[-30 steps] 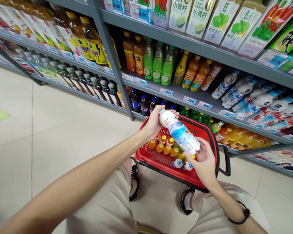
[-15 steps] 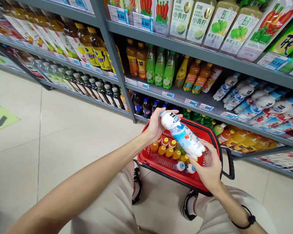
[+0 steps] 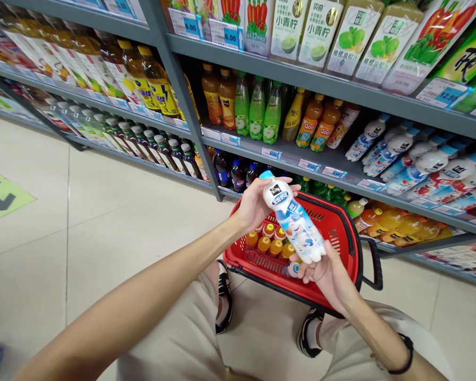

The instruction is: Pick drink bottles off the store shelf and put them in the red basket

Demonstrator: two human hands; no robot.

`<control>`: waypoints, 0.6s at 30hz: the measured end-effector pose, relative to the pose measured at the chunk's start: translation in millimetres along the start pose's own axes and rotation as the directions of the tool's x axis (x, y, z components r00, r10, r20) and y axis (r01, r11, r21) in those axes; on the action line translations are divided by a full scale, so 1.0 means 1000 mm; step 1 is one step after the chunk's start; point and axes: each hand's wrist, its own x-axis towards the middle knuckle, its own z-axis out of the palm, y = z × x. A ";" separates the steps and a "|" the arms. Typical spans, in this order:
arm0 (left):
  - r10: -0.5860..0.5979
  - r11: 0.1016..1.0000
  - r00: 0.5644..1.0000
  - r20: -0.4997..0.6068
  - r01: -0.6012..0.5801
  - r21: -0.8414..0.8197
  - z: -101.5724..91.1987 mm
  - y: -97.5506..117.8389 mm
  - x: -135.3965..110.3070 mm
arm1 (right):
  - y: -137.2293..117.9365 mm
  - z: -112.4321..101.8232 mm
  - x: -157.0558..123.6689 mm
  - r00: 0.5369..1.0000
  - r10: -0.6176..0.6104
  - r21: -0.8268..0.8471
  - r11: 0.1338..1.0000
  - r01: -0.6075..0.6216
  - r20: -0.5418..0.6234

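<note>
I hold a white bottle with a blue label (image 3: 294,221) in both hands above a red shopping basket (image 3: 343,233). My left hand (image 3: 254,203) is wrapped round the bottle's cap end. My right hand (image 3: 325,272) cups the bottle's base from below, fingers curled under it. The basket stands on the floor between my knees and holds several small orange-capped bottles (image 3: 270,238) and some white ones.
Grey shelves (image 3: 301,79) run along the back, stocked with juice, tea and soda bottles. More of the same white bottles (image 3: 404,151) lie on the shelf at right. Tiled floor (image 3: 83,211) stretches to the left, with a green arrow sticker (image 3: 0,196).
The bottle has turned in my hands, so a different side of its label faces me. My right hand has slipped from the bottle's side to beneath its base.
</note>
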 end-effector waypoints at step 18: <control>0.013 0.958 1.000 0.007 -0.014 0.286 -0.005 -0.017 0.006 | 0.008 -0.024 0.001 0.982 0.178 -0.005 0.984 -0.178 0.064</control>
